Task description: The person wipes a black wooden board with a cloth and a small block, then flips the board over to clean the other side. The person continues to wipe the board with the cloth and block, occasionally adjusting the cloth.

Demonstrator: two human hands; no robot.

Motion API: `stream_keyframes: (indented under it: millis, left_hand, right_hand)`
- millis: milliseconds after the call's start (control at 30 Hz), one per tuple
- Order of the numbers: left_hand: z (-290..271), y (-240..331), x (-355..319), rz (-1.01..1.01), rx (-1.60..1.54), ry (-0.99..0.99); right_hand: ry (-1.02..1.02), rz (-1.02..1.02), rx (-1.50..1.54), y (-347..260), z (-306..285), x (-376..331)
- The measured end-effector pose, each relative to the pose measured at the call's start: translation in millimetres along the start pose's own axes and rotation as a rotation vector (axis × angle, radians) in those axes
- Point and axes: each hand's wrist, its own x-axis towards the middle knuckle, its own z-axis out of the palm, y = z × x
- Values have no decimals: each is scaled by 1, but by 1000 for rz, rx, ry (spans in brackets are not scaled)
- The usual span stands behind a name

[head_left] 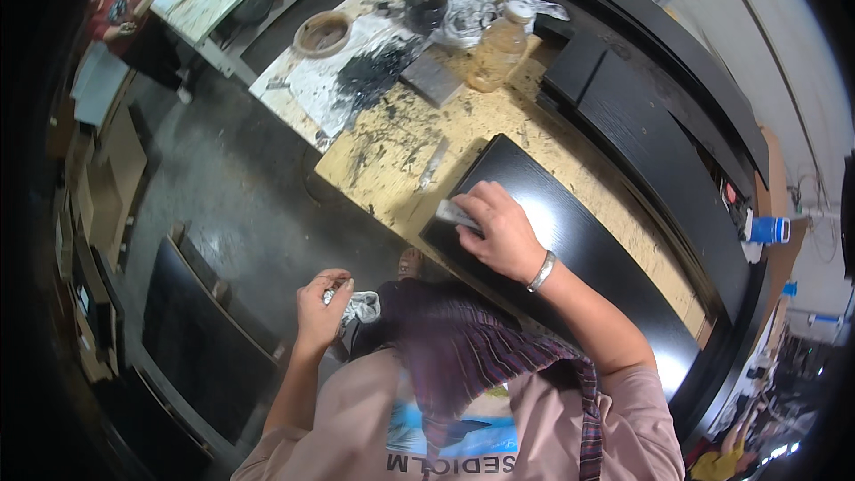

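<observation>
My right hand (504,233) is closed round a grey block (456,215) that looks like a sanding block, pressed near the left end of a glossy black board (583,254). That board lies at a slant on the yellowish worktable (383,160), light glaring off its surface. A metal bracelet circles my right wrist. Off the table's near edge, my left hand (321,307) pinches a crumpled white rag (362,306) with dark stains. The rag hangs beside the dark striped cloth round my waist.
On the table stand a plastic bottle (500,49), a round bowl (323,33), a dark cup (426,12) and a flat grey block (432,78). Black boards (641,125) are stacked at the right. Another dark panel (200,330) leans lower left. A person (134,27) stands far left.
</observation>
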Motion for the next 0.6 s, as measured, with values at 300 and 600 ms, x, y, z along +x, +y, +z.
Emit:
stream_keyframes:
  millis: [300,600]
  left_hand:
    - [8,-13,-15,-158,-41,55]
    - [5,-21,-2,-173,-27,14]
  right_hand:
    - [-36,-62,-269,48,22,38]
    - [-242,-229,-32,7,20,19]
